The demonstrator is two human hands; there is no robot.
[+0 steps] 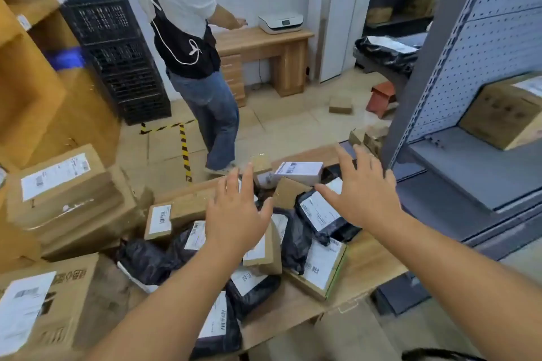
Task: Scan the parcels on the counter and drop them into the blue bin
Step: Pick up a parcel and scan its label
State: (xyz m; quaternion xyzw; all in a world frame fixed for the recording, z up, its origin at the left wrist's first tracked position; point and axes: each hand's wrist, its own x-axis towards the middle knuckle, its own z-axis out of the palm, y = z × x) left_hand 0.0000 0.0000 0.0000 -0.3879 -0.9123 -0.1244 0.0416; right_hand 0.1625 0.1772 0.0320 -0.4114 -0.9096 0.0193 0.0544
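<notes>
Both hands are out over the parcel pile, fingers spread, gripping nothing. Left hand (pixel 234 215) hovers above a small brown box (pixel 262 255); right hand (pixel 362 193) above a black poly bag (pixel 321 214) with a white label. Parcels cover the wooden counter (pixel 366 267): cardboard boxes, black bags, a white box (pixel 297 172) at the far edge. Blue bin (pixel 66 57) (only part shows, blurred) sits far left behind wooden shelving, beside a black crate stack (pixel 117 58). Another person (pixel 190 47) stands at a desk (pixel 264 44).
</notes>
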